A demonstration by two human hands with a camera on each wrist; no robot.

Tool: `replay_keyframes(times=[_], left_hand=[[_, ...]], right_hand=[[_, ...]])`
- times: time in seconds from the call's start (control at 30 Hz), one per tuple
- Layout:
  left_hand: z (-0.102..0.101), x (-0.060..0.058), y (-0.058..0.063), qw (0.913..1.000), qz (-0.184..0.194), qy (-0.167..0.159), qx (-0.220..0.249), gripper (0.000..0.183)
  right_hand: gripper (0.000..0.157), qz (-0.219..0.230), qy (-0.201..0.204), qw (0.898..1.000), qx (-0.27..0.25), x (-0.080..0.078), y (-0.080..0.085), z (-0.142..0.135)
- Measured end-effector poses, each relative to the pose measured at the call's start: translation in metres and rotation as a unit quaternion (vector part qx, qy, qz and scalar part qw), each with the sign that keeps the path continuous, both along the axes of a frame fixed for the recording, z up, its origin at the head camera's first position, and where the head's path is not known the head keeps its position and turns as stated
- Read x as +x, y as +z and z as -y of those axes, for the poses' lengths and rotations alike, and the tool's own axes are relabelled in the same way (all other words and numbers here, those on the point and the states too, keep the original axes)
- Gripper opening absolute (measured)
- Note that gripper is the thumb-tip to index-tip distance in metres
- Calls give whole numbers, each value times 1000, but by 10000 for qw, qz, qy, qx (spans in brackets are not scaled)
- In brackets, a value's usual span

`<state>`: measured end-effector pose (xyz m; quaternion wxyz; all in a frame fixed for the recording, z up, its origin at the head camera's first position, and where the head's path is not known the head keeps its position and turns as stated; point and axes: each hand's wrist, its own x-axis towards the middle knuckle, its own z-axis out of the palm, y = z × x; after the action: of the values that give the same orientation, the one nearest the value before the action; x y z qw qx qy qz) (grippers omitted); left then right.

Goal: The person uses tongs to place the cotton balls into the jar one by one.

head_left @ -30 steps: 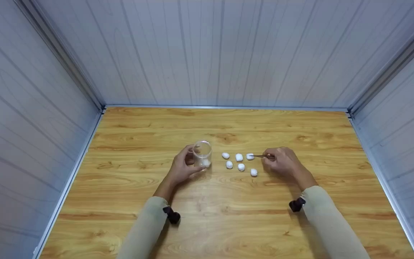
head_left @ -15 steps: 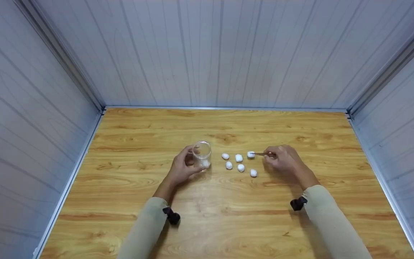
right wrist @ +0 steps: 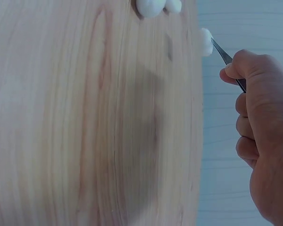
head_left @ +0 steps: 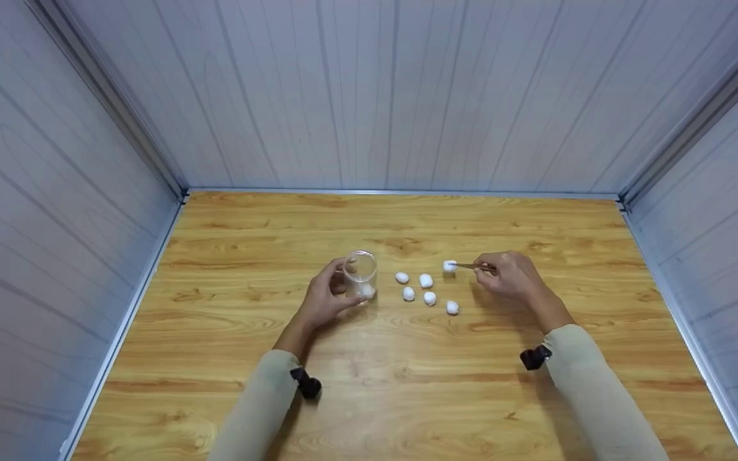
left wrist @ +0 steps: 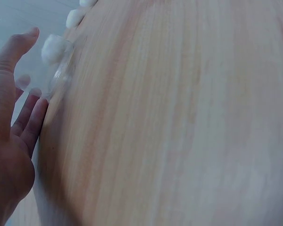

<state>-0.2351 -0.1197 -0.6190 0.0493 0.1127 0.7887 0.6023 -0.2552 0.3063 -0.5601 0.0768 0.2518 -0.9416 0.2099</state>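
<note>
My left hand (head_left: 324, 296) holds a clear glass (head_left: 360, 266), thumb on the near side and fingers round the back. A white cotton ball (left wrist: 54, 48) shows inside the glass in the left wrist view. My right hand (head_left: 511, 275) pinches dark tweezers (right wrist: 221, 52) between thumb and forefinger, the other fingers curled in. The tweezers' tips grip another cotton ball (right wrist: 206, 42), raised above the table. Between the hands, several loose cotton balls (head_left: 426, 281) lie on the wood in two uneven rows.
The wood-grain table (head_left: 401, 397) is bounded by a pale panel wall (head_left: 369, 96) at the back and by side walls to left and right. Each sleeve carries a small black camera (head_left: 308, 385) at the wrist.
The tweezers have lifted a cotton ball from the far right of the group, and my right hand has moved up and slightly away with it. The left hand and glass stay put.
</note>
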Motion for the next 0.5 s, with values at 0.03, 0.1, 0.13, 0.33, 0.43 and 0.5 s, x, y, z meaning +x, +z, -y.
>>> replay_keyframes(times=[0.03, 0.1, 0.13, 0.33, 0.43, 0.5], left_hand=[[0, 0, 0, 10000, 4, 5, 6, 77], [0, 0, 0, 10000, -3, 17, 25, 77], [0, 0, -1, 10000, -9, 23, 30, 77], [0, -1, -2, 9999, -90, 11, 53, 75], [0, -2, -3, 9999, -100, -3, 68, 76], [1, -2, -4, 9999, -96, 5, 108, 76]], right_hand=[[15, -21, 0, 10000, 16, 0, 1, 0], [16, -73, 14, 10000, 33, -1, 3, 1], [16, -90, 18, 10000, 32, -2, 4, 0], [14, -194, 53, 9998, 15, -5, 8, 1], [14, -236, 54, 9997, 16, -5, 10, 3], [14, -262, 62, 9996, 13, -5, 11, 5]])
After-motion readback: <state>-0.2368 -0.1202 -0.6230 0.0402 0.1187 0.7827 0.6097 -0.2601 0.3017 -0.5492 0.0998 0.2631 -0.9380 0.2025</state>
